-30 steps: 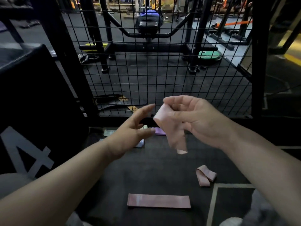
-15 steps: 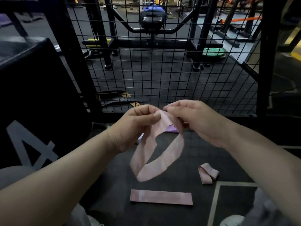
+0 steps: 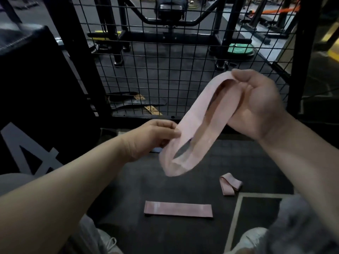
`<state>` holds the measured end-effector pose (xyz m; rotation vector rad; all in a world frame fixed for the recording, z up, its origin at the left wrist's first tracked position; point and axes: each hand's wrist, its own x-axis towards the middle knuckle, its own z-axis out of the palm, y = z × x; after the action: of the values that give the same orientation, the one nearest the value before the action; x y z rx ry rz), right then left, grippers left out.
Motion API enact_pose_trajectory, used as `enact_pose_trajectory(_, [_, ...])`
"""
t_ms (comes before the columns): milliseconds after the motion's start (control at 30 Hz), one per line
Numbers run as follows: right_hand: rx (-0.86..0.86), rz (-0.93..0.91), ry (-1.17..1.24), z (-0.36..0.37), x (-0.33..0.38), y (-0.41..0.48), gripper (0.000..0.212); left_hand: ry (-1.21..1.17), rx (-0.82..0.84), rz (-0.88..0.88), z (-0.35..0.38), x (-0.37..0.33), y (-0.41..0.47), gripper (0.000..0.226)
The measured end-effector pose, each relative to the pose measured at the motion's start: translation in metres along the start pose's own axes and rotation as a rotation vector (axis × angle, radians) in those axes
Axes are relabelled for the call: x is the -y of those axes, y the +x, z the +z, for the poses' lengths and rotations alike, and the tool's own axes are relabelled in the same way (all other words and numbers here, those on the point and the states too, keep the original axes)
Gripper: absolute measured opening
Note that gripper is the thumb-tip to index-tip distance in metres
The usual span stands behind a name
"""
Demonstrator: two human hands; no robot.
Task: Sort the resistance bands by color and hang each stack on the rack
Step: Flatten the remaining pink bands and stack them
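- Mesh panel [image 3: 183,57]: upright, straight ahead of the person, with gym machines behind it. No hook or peg for hanging is plainly visible; whether this is the rack cannot be told.
- Box [image 3: 42,85]: black, marked "4", standing at the left against the panel.
- Floor [image 3: 146,184]: dark mat, apparently used as the sorting surface.
- Held band [image 3: 197,114]: pink loop, in the air between both hands, slanting from upper right to lower left, hanging open and slack. Judged: it is being spread to flatten it before it joins the pink ones below.
- Right hand [image 3: 260,101]: raised, fingers curled round the band's upper end to carry its weight.
- Left hand [image 3: 154,134]: lower, thumb and fingers pinching the band's near edge, steadying the loop.
- Flat band [image 3: 178,209]: pink, laid straight on the floor, likely the start of the pink stack.
- Folded band [image 3: 230,184]: pink, doubled over, just right of the flat one, not yet flattened. Nothing hung so far.
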<state>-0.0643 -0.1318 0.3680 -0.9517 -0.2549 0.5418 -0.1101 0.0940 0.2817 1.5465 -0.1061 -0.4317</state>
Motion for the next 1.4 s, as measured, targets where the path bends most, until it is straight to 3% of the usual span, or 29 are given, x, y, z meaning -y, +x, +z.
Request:
enact_pose_trajectory(100, [-0.093, -0.053, 0.166, -0.007, 0.01, -0.001, 0.052, 0.02, 0.016, -0.025, -0.001, 0.006, 0.002, 0.009])
enact_pose_trajectory(433, [-0.111, -0.035, 0.198, -0.018, 0.008, -0.001, 0.031, 0.022, 0.036, 0.075, -0.001, 0.008, 0.003, 0.023])
enact_pose_trajectory(500, [-0.071, -0.016, 0.175, -0.015, 0.004, -0.001, 0.038, 0.068, 0.022, 0.078, 0.002, 0.008, 0.003, 0.041])
enact_pose_trajectory(600, [-0.011, 0.046, 0.115, -0.006, -0.004, -0.002, 0.039, 0.139, -0.088, 0.101, 0.013, 0.007, 0.0, 0.089])
enact_pose_trajectory(667, [0.034, 0.076, 0.087, -0.001, -0.012, 0.0, 0.035, 0.197, -0.175, 0.189, 0.022, 0.008, -0.002, 0.098])
enact_pose_trajectory(767, [0.038, 0.069, 0.02, 0.006, -0.02, 0.001, 0.03, 0.218, -0.184, 0.3, 0.028, 0.013, -0.002, 0.068])
enact_pose_trajectory(833, [0.04, 0.071, 0.038, 0.01, -0.024, 0.001, 0.032, 0.184, -0.153, 0.277, 0.034, 0.017, -0.003, 0.046])
enact_pose_trajectory(900, [0.014, 0.084, 0.077, 0.013, -0.026, 0.0, 0.031, 0.207, -0.2, 0.245, 0.039, 0.021, -0.002, 0.05])
enact_pose_trajectory(967, [-0.003, 0.112, 0.082, 0.014, -0.028, 0.0, 0.034, 0.211, -0.26, 0.25, 0.039, 0.023, -0.001, 0.071])
enact_pose_trajectory(1033, [0.015, 0.147, 0.071, 0.014, -0.029, 0.0, 0.031, 0.188, -0.222, 0.258, 0.036, 0.021, 0.0, 0.071])
enact_pose_trajectory(1167, [0.111, 0.192, 0.118, 0.007, -0.031, 0.004, 0.034, 0.017, -0.138, 0.164, 0.035, 0.011, 0.001, 0.016])
enact_pose_trajectory(1267, [0.138, 0.22, -0.091, 0.0, -0.034, 0.007, 0.031, 0.004, -0.213, 0.116, 0.032, 0.008, 0.001, 0.009])
enact_pose_trajectory(1400, [-0.075, 0.181, -0.595, -0.006, -0.042, 0.012, 0.031, -0.089, -0.27, 0.089, 0.028, 0.002, 0.001, 0.018])
